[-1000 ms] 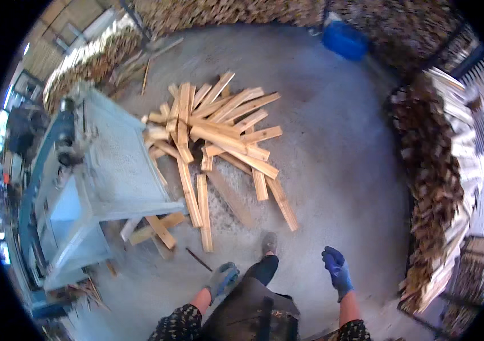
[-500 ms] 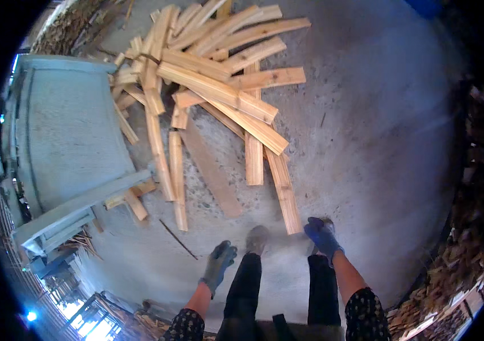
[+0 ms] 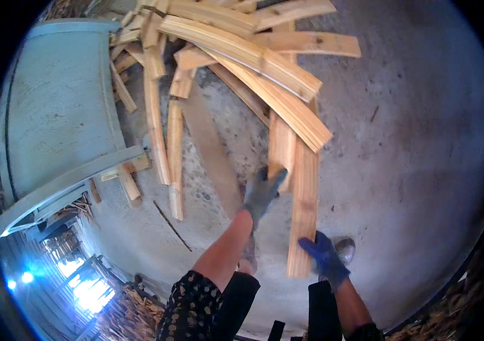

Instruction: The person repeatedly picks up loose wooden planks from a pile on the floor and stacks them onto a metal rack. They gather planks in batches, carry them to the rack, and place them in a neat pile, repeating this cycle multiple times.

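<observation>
Several pale sawn wooden planks lie fanned in a heap on the floor. My left hand (image 3: 262, 193), in a grey-green glove, is at the near end of one plank (image 3: 282, 139), its fingers apart and one lying over the wood. Beside that plank, a longer plank (image 3: 304, 199) points toward me, its far part under a crossing plank (image 3: 279, 105). My right hand (image 3: 327, 258), in a blue glove, is at the right edge of the longer plank near its end. Its thumb and fingers are spread and touch the edge; some fingertips are hidden.
A pale blue-grey panel (image 3: 60, 96) with a raised frame stands at the left. Short wood offcuts (image 3: 128, 182) lie by its corner. A thin dark stick (image 3: 172, 226) is on the concrete floor, and piled wood pieces (image 3: 134, 312) line the lower left. My shoe (image 3: 345, 250) is beside my right hand.
My left hand has reached forward and right to a plank's end. My right hand has come to the longer plank's edge. The view has moved nearer the planks.
</observation>
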{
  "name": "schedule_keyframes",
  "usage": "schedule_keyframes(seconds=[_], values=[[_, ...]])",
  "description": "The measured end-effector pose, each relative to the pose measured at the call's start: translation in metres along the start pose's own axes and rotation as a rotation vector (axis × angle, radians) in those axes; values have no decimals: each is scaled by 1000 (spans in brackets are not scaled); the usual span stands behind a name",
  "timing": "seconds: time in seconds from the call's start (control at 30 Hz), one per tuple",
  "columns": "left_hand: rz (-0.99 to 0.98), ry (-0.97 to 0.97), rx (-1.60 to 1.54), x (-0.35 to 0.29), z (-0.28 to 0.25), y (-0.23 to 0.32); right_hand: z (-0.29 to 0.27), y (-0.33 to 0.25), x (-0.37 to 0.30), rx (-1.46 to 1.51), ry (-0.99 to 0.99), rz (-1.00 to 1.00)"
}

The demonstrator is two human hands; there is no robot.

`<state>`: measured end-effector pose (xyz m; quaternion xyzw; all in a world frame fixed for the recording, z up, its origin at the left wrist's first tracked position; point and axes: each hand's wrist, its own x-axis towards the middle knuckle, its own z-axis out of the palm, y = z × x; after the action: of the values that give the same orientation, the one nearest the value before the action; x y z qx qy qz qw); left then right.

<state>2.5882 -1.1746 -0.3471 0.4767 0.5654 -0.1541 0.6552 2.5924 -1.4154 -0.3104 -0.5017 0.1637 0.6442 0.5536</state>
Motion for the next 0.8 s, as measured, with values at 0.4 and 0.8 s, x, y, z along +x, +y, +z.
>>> schedule_keyframes(seconds=[0.4,0.8], values=[[770,361,763,-41,21,15,-4,-115,-123,360,673,-20],[108,628,878,4,-104,-67,-34,-4,-106,765,520,-86]])
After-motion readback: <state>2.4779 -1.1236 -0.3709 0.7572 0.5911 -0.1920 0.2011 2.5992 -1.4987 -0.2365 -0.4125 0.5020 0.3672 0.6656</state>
